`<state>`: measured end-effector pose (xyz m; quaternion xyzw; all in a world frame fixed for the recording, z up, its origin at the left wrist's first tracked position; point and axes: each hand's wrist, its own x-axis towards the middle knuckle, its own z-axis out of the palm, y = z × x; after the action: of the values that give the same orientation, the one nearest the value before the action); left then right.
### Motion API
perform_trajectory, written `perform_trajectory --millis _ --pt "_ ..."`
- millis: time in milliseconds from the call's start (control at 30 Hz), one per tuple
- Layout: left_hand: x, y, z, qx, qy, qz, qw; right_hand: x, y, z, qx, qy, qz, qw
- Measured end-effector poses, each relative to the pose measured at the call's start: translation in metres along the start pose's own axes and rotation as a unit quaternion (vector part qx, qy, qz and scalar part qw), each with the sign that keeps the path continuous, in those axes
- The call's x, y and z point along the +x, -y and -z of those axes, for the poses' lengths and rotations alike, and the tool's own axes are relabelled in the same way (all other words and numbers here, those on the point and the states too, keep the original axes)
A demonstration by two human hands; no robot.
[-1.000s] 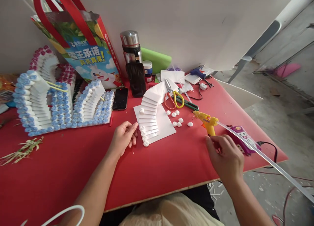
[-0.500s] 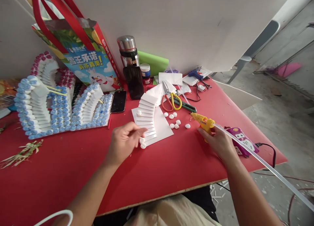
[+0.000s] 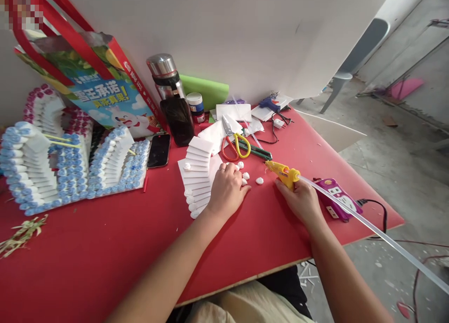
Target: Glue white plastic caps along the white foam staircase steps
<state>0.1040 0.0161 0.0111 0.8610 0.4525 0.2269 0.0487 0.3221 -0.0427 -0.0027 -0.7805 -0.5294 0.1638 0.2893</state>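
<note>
My right hand (image 3: 303,201) is wrapped round a yellow hot glue gun (image 3: 286,173), its nozzle pointing left and a long clear glue stick (image 3: 368,227) trailing from its back. My left hand (image 3: 228,187) reaches over the small white rosettes, thumb apart from the bent fingers; its fingertips are partly hidden. Loose rosettes (image 3: 259,180) lie beside it. Under and left of that hand, a curved fan of white foam strips (image 3: 197,174) rests on a white sheet (image 3: 216,162). Several white rosettes (image 3: 190,200) sit along its left edge, and one stands higher up.
Scissors (image 3: 235,145) and a green cutter (image 3: 257,150) lie behind the rosettes. Blue-and-white rosette pieces (image 3: 72,166), a gift bag (image 3: 115,98), phone (image 3: 159,150) and flask (image 3: 164,75) stand left and back. A purple power strip (image 3: 335,199) lies right of the glue gun.
My left hand has moved right, from the fan's lower left edge to the loose rosettes. My right hand still holds the glue gun. The whole view has shifted slightly.
</note>
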Motion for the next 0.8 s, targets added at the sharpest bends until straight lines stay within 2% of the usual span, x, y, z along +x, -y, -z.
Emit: perform_trajectory --millis 133,267,333,433,500,533,667,800 --pt "-0.001 0.003 -0.004 -0.037 -0.029 -0.007 0.999 0.000 0.001 -0.001 0.004 -0.011 0.000 1.000" --pt "-0.007 0.004 0.008 -0.201 -0.064 0.013 0.977 -0.001 -0.001 -0.003 0.024 -0.011 0.000 1.000" --pt "-0.013 0.004 0.020 -0.332 -0.053 0.057 0.940 -0.001 -0.004 -0.003 0.034 -0.013 -0.009 0.999" --pt "-0.027 0.007 0.039 -0.519 -0.028 0.130 0.844 -0.001 -0.008 -0.002 0.066 -0.005 -0.034 0.997" --pt "-0.038 0.011 0.050 -0.593 -0.027 0.169 0.787 -0.003 -0.009 0.000 0.115 0.007 -0.049 0.992" --pt "-0.043 0.014 0.055 -0.612 -0.029 0.188 0.768 -0.004 -0.008 0.002 0.146 0.016 -0.055 0.988" --pt "-0.059 0.033 0.075 -0.625 -0.065 0.241 0.740 -0.010 0.003 0.011 0.246 0.041 -0.083 0.965" --pt "-0.067 0.059 0.091 -0.609 -0.118 0.254 0.742 -0.015 0.026 0.018 0.311 0.086 -0.104 0.941"
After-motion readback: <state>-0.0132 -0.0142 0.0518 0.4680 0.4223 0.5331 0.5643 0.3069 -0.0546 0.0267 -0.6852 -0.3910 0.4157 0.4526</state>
